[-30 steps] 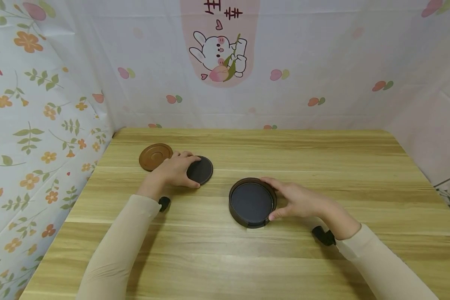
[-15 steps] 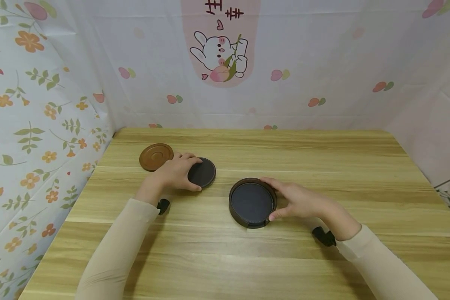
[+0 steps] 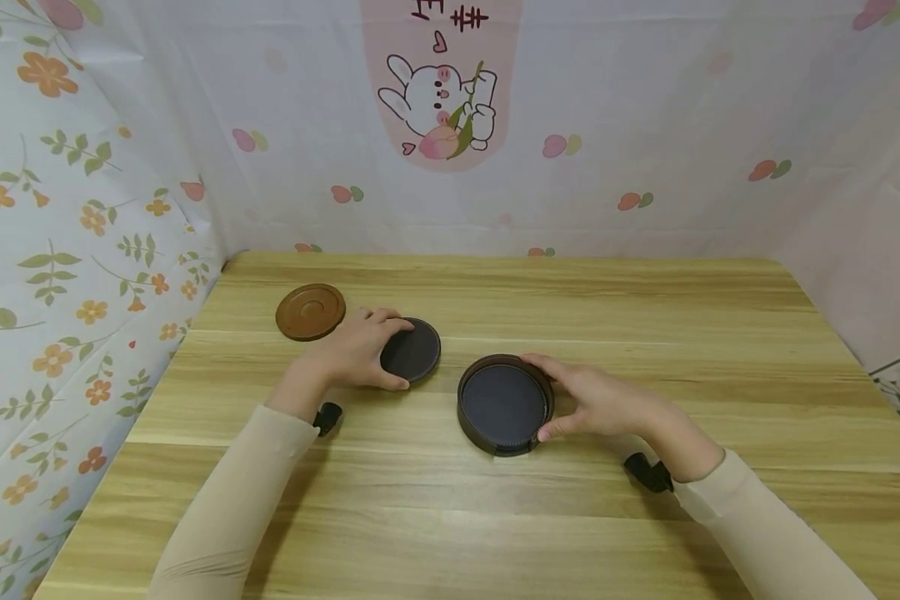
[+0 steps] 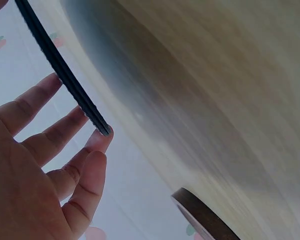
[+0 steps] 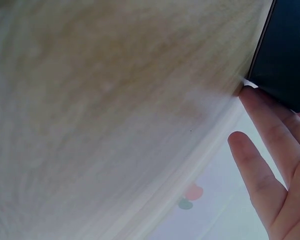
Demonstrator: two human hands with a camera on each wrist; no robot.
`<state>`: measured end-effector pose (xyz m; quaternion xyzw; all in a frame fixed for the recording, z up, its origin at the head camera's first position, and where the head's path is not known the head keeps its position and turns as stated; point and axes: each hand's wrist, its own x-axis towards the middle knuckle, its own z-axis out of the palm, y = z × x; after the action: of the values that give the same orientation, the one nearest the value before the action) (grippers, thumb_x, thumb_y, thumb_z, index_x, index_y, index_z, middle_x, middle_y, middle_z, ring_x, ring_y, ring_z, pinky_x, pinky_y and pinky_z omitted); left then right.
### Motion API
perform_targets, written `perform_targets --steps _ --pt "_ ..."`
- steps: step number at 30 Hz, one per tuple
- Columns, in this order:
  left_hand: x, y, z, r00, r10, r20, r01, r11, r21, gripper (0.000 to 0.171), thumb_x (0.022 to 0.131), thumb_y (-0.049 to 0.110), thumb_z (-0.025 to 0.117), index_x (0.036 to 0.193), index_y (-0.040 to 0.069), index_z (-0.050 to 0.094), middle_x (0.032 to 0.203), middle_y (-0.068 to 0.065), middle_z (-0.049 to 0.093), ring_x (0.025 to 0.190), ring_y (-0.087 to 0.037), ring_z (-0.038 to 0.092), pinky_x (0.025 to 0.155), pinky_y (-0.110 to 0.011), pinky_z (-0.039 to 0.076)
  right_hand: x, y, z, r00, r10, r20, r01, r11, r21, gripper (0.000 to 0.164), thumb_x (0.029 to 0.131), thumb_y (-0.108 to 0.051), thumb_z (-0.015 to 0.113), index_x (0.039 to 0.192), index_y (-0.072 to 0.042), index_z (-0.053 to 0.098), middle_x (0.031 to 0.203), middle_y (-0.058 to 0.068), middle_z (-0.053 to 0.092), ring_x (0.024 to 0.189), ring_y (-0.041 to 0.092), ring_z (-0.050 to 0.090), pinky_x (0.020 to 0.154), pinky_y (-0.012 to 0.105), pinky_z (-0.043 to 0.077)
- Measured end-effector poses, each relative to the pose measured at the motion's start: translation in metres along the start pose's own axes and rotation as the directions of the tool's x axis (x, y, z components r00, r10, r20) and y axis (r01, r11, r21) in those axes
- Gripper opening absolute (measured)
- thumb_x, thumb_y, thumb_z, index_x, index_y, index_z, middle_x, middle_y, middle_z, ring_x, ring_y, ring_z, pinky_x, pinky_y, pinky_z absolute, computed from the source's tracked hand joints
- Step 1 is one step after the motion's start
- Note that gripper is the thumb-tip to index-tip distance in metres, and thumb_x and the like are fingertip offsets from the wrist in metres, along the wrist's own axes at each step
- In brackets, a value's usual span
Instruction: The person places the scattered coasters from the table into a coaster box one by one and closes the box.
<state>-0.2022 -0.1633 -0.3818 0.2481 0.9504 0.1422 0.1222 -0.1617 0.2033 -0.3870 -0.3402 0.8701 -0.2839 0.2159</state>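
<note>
Head view, left hand: we see the left hand [image 3: 356,350] lying over the near-left edge of a black coaster [image 3: 412,350], thumb at the near rim and fingers curved over the far rim, holding it.
Head view, black coaster: it lies flat on the wooden table [image 3: 645,333], just left of the round holder [image 3: 504,406] and apart from it.
Head view, right hand: we see the right hand [image 3: 603,404] cupping the right side of the round holder, index finger on the far rim and thumb at the near rim.
Head view, round holder: dark brown, with a black disc inside, standing near the middle of the table.
Head view, brown coaster: the brown coaster [image 3: 311,312] lies flat at the far left, just beyond the left hand, not touched.
Left wrist view: we see the black coaster edge-on [image 4: 65,75] resting across the fingertips [image 4: 97,142]; the brown coaster [image 4: 205,217] shows at the bottom.
Right wrist view: we see the fingers [image 5: 262,127] laid against the dark wall of the round holder [image 5: 285,55], above the table [image 5: 115,100].
</note>
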Motion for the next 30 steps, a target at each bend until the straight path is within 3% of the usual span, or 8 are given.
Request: perform_targets --steps 30 --pt "-0.011 0.047 -0.003 0.982 0.182 -0.053 -0.180 0.983 0.037 0.085 0.072 0.050 0.083 0.144 0.018 0.051 0.151 -0.007 0.043 0.128 -0.028 0.043 0.095 -0.054 0.047 -0.001 0.000 -0.001 1.000 0.005 -0.015 -0.005 1.000 0.003 0.106 0.078 -0.050 0.080 0.158 -0.009 0.023 0.152 0.011 0.047 0.141 0.031 0.046 0.114 0.053 0.036"
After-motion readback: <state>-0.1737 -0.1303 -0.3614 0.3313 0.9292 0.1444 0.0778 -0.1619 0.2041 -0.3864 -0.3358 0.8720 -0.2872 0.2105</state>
